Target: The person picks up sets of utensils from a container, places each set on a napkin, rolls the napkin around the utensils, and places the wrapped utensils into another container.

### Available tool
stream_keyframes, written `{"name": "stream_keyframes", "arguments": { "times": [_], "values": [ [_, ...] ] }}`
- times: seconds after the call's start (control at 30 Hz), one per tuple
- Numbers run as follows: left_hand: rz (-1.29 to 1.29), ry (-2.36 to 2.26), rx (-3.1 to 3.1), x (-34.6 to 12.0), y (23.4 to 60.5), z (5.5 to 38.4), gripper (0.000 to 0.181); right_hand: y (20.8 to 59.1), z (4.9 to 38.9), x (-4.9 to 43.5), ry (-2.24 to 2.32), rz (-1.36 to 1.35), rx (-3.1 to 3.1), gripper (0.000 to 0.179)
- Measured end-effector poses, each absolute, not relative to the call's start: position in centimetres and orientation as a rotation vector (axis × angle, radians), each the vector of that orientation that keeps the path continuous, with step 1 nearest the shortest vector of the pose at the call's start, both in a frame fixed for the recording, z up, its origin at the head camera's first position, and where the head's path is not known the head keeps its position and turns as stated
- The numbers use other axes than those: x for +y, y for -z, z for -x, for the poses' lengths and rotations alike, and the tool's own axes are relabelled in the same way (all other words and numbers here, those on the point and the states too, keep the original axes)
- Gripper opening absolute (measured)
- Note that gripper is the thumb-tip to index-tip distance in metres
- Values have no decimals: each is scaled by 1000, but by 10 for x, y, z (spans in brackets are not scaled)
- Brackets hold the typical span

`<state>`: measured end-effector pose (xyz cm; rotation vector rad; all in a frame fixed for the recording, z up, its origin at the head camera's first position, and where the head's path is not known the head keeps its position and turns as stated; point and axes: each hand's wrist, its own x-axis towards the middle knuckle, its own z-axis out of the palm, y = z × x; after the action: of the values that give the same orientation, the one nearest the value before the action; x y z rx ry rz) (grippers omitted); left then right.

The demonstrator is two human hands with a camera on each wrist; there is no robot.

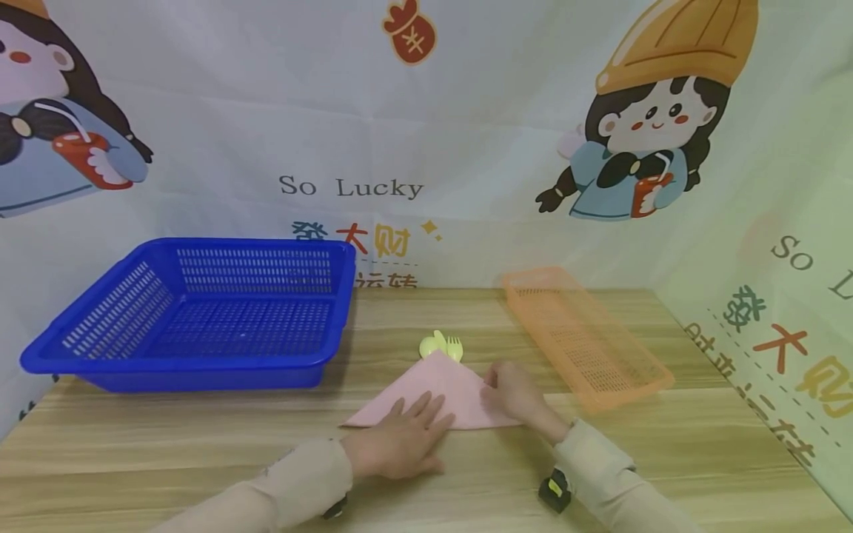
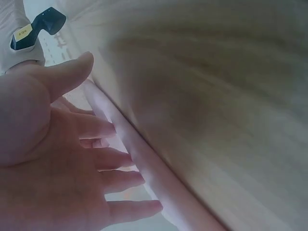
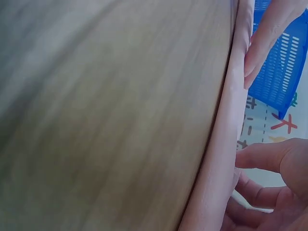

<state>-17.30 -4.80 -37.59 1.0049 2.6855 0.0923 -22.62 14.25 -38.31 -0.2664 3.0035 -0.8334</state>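
Note:
A pink cloth (image 1: 426, 385), folded to a triangle, lies on the table with its long side towards me. My left hand (image 1: 403, 437) rests on its near left part, fingers straight and spread; the left wrist view shows the palm of this hand (image 2: 57, 159) over the cloth's folded edge (image 2: 159, 178). At the right side of the cloth, my right hand (image 1: 523, 396) has curled fingers and pinches the edge between thumb and forefinger. Pale yellow cutlery shows beyond the cloth's top corner: a spoon (image 1: 429, 345), a fork (image 1: 455, 346) and a knife-like piece (image 1: 439, 337) between them.
A large blue basket (image 1: 326, 363) stands on the left of the wooden table (image 1: 200, 459). On the right lies a shallow orange basket (image 1: 640, 370), set at a slant. A printed curtain (image 1: 493, 148) hangs behind the table and along its sides.

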Motion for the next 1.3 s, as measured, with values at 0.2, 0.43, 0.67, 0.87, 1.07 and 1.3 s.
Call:
{"name": "stream_keyframes", "arguments": {
  "times": [0.2, 0.43, 0.67, 0.87, 1.07, 1.3],
  "values": [
    [-1020, -36, 2678, -45, 375, 172, 69, 385, 228, 142, 821, 250, 3012, 4],
    [-1063, 32, 2675, -43, 376, 173, 72, 378, 224, 139, 606, 445, 3068, 8],
    [-1076, 0, 2689, -41, 379, 175, 71, 369, 183, 123, 252, 831, 3027, 34],
    [-1127, 79, 2729, -36, 381, 178, 74, 372, 157, 110, 117, 726, 2856, 56],
    [-1074, 48, 2700, -33, 381, 177, 75, 378, 154, 110, -15, 671, 2853, 55],
    [-1067, 100, 2657, -31, 381, 176, 81, 382, 153, 108, -151, 592, 2844, 53]
  ]
}}
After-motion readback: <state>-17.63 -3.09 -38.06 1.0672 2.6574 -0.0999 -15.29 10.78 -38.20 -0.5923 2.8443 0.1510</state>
